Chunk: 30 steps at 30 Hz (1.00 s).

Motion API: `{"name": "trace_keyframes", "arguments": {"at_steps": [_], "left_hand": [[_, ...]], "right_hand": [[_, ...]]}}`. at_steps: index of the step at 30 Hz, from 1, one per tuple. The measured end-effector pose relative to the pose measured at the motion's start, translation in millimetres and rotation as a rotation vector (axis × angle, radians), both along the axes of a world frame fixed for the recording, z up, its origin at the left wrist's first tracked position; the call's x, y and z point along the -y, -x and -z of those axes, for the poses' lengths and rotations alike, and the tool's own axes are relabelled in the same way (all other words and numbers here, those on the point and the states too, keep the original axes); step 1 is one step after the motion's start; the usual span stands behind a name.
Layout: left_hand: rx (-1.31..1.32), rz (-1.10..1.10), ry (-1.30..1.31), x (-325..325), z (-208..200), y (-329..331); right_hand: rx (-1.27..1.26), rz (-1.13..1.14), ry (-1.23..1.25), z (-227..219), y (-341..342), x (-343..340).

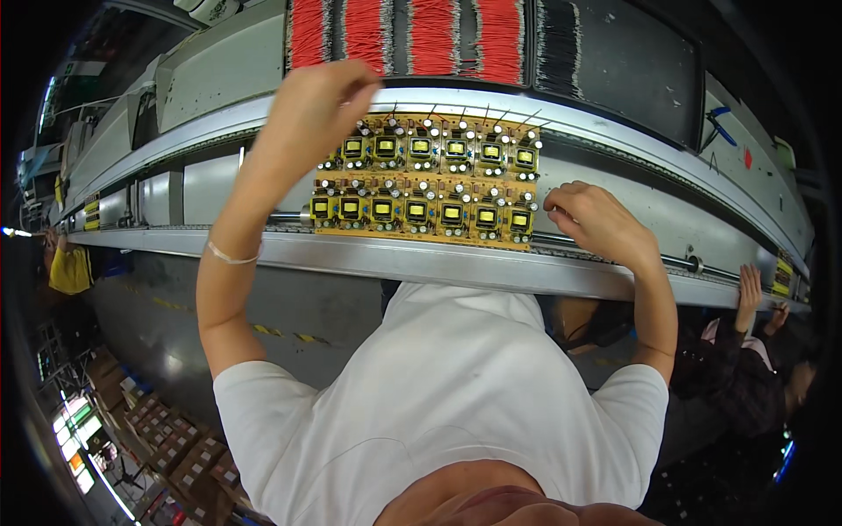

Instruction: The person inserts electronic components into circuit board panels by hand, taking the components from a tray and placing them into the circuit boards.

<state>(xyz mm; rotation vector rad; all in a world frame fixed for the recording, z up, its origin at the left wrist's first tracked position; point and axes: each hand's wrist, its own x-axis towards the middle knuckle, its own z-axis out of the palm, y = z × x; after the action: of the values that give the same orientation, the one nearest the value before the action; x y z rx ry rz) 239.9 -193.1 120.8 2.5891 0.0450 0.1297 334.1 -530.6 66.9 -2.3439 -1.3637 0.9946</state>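
A yellow-brown panel of circuit boards (421, 177) lies across the conveyor rails before me, with two rows of transformers and small capacitors. Several thin dark wires stand up along its far edge. My left hand (323, 103) is raised over the panel's far left corner, beside the bundles of red wires (367, 35). Its fingers curl together, and whatever they may hold is hidden. Just off the panel's right edge is my right hand (605, 226), thumb and fingers bent closed; I cannot make out anything in them.
A dark tray (636, 61) beyond the conveyor carries the red bundles and black wires (558, 48). Blue-handled pliers (723, 127) lie right of it. The near metal rail (395, 260) runs between me and the panel. Another person's hand (749, 287) rests on it at right, near another panel (781, 273).
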Motion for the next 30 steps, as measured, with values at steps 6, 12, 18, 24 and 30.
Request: {"name": "trace_keyframes", "arguments": {"at_steps": [6,12,18,24,30], "left_hand": [[0.312,0.226,-0.438,59,35,-53],[0.331,0.241,-0.493,85,60,-95],[0.323,0.199,-0.512,92,71,-110],[0.311,0.216,-0.422,78,74,-113],[0.284,0.188,-0.376,74,82,-114]], "right_hand": [[0.05,0.037,-0.028,-10,2,5],[0.154,0.387,-0.447,-24,-12,-5],[0.429,0.349,-0.604,-10,-57,-44],[0.677,0.212,-0.418,17,-81,-77],[0.699,0.211,-0.381,20,-80,-82]]}}
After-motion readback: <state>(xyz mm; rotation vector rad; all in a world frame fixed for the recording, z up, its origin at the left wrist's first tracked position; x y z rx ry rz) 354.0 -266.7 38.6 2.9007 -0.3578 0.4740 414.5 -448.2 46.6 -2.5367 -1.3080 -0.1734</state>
